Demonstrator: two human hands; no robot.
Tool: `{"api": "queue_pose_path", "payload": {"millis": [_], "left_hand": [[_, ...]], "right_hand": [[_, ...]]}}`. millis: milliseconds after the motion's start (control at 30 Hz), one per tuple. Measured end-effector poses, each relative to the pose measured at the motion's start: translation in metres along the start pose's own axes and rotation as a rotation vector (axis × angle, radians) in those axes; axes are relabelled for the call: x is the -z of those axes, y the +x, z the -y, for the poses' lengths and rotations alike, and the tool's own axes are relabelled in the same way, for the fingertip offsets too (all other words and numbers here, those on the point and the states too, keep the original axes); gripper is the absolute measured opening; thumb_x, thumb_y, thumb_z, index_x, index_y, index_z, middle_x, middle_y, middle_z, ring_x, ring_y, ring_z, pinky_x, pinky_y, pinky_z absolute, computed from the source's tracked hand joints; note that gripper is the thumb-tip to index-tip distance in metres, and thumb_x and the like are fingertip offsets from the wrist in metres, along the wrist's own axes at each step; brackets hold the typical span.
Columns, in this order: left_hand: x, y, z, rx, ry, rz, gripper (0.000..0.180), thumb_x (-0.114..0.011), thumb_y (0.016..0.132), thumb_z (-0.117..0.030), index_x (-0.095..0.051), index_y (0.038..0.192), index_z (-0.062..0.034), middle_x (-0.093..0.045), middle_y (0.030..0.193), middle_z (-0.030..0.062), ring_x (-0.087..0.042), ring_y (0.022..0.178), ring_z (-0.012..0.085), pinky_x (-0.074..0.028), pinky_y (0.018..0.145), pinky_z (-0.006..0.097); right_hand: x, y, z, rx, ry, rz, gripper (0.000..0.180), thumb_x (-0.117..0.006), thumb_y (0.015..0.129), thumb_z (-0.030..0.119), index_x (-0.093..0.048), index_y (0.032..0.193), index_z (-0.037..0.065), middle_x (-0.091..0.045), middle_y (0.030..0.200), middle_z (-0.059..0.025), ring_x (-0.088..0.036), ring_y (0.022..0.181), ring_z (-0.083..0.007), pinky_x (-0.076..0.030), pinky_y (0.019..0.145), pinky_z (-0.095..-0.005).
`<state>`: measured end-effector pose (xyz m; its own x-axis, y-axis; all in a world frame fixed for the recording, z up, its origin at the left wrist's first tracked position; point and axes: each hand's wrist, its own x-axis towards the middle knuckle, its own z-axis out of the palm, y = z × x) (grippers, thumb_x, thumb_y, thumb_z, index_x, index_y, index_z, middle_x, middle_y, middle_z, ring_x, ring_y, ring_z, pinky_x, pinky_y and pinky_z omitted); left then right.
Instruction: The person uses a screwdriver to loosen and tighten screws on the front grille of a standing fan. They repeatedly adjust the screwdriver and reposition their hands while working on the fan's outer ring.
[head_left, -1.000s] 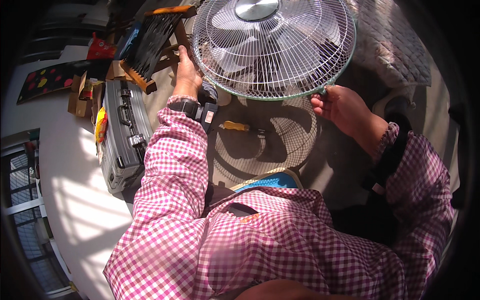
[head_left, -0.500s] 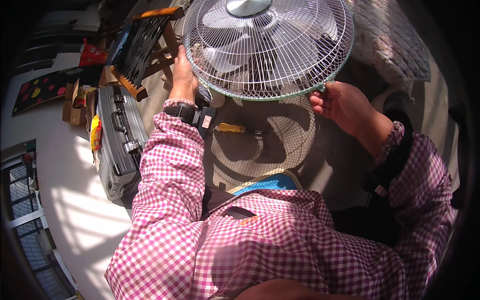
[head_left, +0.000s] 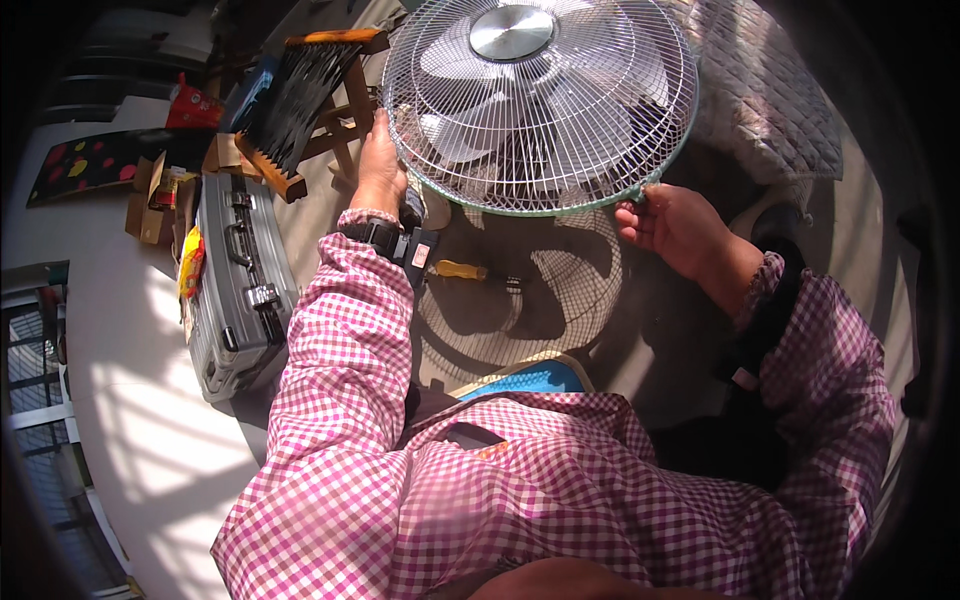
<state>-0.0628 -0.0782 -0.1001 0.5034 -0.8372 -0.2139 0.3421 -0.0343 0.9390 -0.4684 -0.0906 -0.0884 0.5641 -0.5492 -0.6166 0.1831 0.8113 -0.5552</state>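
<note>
A round electric fan with a white wire grille, pale blades and a silver hub cap fills the top middle of the head view. My left hand grips the grille's left rim. My right hand pinches the green-edged rim at its lower right. Both forearms wear pink checked sleeves. A yellow-handled screwdriver lies on the floor below the fan, inside the grille's shadow.
A grey metal case lies on the floor at the left, with a yellow packet beside it. A wooden stand with dark slats stands at the upper left. A quilted cloth lies at the upper right. A blue object pokes out near my body.
The fan sits a little higher in the picture than a second ago. Both hands have stayed on its rim.
</note>
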Motion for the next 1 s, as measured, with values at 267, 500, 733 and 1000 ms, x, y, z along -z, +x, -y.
{"api": "queue_pose_path", "payload": {"millis": [267,500,733,1000], "left_hand": [[-0.012,-0.007,-0.002,-0.049,0.088,-0.172,0.044,-0.049,0.101,-0.034,-0.051,0.126,0.0022,-0.062,0.109,0.0103,-0.064,0.09,0.0214,-0.058,0.073,0.035],[-0.007,-0.006,0.005,-0.023,-0.01,-0.014,0.049,-0.046,0.1,-0.036,-0.049,0.129,0.0041,-0.06,0.121,0.0155,-0.063,0.103,0.0261,-0.055,0.086,0.041],[-0.006,-0.001,0.017,-0.042,-0.13,-0.061,0.049,-0.049,0.099,-0.036,-0.049,0.131,0.0006,-0.059,0.122,0.0121,-0.061,0.104,0.0216,-0.052,0.086,0.037],[-0.013,-0.009,0.021,-0.08,-0.142,-0.07,0.042,-0.047,0.1,-0.031,-0.057,0.116,0.007,-0.067,0.102,0.0148,-0.068,0.087,0.0208,-0.057,0.077,0.035]], "right_hand": [[0.001,0.001,0.001,-0.026,-0.027,0.015,0.021,-0.037,0.1,0.016,-0.049,0.107,0.001,-0.058,0.102,-0.0123,-0.06,0.094,-0.0231,-0.053,0.084,-0.039],[0.001,-0.001,0.003,-0.032,-0.028,0.003,0.023,-0.035,0.101,0.014,-0.048,0.11,-0.001,-0.057,0.104,-0.0139,-0.061,0.095,-0.0242,-0.054,0.085,-0.0401],[-0.009,-0.008,0.006,-0.017,-0.028,-0.03,0.022,-0.036,0.102,0.014,-0.05,0.106,-0.001,-0.058,0.103,-0.0136,-0.061,0.094,-0.0239,-0.054,0.084,-0.0404],[-0.007,-0.011,0.007,0.025,-0.092,0.041,0.024,-0.036,0.101,0.015,-0.053,0.107,0.0,-0.06,0.106,-0.0126,-0.06,0.096,-0.0228,-0.051,0.088,-0.0408]]}}
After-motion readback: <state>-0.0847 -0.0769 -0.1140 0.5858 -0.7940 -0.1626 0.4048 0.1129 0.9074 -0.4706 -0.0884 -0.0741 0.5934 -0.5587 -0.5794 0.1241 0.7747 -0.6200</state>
